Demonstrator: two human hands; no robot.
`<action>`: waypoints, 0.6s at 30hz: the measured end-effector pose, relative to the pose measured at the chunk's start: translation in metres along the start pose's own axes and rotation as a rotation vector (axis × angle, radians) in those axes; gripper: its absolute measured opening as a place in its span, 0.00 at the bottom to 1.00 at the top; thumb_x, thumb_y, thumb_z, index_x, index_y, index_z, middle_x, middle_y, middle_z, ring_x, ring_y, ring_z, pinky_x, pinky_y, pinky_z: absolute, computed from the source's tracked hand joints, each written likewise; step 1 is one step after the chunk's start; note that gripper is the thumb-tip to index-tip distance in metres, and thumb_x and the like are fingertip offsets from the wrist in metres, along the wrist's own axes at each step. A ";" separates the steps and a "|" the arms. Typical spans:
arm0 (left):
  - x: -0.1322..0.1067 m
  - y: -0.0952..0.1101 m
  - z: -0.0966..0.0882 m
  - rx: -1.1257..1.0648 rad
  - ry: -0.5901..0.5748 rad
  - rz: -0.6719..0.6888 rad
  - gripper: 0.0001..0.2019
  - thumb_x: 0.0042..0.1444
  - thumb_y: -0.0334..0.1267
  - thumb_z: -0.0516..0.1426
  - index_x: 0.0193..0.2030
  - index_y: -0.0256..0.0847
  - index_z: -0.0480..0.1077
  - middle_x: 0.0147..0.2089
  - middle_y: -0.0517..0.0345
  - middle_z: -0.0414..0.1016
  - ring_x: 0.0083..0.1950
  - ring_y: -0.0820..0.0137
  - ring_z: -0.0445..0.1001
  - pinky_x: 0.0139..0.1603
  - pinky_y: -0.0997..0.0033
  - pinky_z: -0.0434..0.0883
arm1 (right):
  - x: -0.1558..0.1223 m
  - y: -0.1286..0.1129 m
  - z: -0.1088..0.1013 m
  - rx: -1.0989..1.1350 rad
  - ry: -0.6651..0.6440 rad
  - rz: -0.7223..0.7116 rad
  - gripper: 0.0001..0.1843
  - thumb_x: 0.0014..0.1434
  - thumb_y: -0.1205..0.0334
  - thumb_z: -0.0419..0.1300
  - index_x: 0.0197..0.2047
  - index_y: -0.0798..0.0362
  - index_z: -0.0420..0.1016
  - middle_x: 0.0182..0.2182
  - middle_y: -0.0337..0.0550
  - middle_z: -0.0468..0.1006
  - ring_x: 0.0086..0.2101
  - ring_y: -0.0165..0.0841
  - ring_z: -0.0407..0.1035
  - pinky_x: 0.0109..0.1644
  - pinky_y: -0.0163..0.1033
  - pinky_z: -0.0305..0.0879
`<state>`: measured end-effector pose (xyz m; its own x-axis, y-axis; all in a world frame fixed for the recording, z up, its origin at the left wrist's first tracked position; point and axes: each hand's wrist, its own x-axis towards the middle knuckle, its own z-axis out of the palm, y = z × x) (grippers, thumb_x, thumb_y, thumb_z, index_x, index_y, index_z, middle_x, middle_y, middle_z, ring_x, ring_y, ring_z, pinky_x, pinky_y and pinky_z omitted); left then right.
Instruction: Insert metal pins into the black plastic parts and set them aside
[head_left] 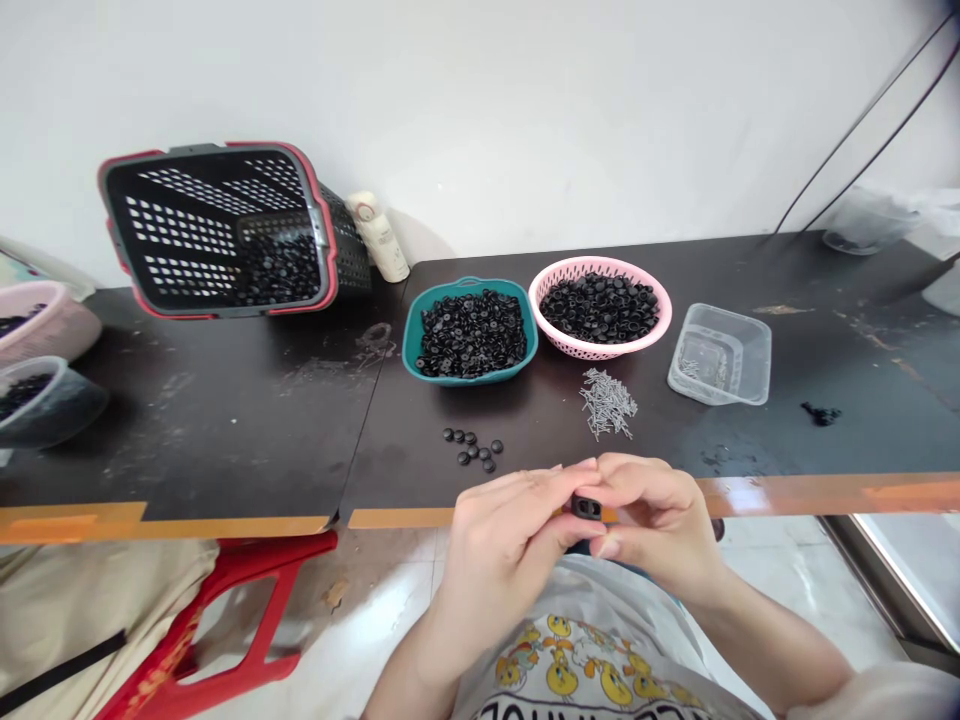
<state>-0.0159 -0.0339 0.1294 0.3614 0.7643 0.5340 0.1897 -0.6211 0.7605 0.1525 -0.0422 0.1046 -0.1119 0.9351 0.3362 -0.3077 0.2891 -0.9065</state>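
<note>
Between my fingertips, just past the table's front edge, is a small black plastic part with openings in its face. My left hand pinches it from the left. My right hand closes on it from the other side, partly covering it. Several round black caps lie loose on the table, left of my hands. Beyond my hands is a pile of small silvery pins. Farther back, a teal basket and a pink basket hold many black parts.
A clear plastic box with some pins stands at right, near a small black clump. At back left, a tilted dark basket holds black pieces, with a white bottle beside it. A red stool stands below the table.
</note>
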 end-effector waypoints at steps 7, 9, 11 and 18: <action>-0.010 -0.019 0.009 0.032 0.043 -0.084 0.17 0.63 0.36 0.61 0.59 0.46 0.74 0.51 0.53 0.83 0.47 0.66 0.82 0.48 0.71 0.77 | -0.001 0.008 -0.009 -0.188 -0.052 -0.030 0.17 0.58 0.59 0.71 0.51 0.37 0.83 0.38 0.42 0.83 0.38 0.36 0.76 0.44 0.43 0.74; -0.014 -0.026 0.009 0.040 -0.005 -0.182 0.16 0.66 0.39 0.58 0.59 0.45 0.73 0.50 0.52 0.83 0.47 0.65 0.81 0.48 0.70 0.75 | 0.000 0.012 -0.015 -0.321 -0.066 -0.104 0.16 0.62 0.55 0.67 0.54 0.39 0.81 0.41 0.44 0.81 0.41 0.37 0.74 0.46 0.43 0.74; -0.018 -0.033 0.009 0.008 -0.078 -0.302 0.13 0.67 0.42 0.55 0.53 0.42 0.76 0.43 0.53 0.83 0.42 0.66 0.80 0.44 0.71 0.73 | 0.001 0.017 -0.023 -0.458 -0.071 -0.152 0.19 0.63 0.54 0.66 0.57 0.41 0.79 0.41 0.45 0.77 0.41 0.37 0.73 0.45 0.42 0.73; -0.022 -0.063 0.013 -0.210 -0.369 -0.574 0.23 0.68 0.50 0.52 0.25 0.38 0.66 0.24 0.61 0.72 0.26 0.74 0.68 0.30 0.76 0.62 | 0.013 0.032 -0.047 -0.499 -0.381 -0.005 0.12 0.62 0.65 0.67 0.49 0.44 0.83 0.39 0.42 0.81 0.37 0.31 0.77 0.42 0.34 0.73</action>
<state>-0.0234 -0.0137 0.0648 0.5493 0.8292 -0.1038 0.2760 -0.0628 0.9591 0.1859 -0.0112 0.0680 -0.4684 0.8216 0.3248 0.1587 0.4399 -0.8839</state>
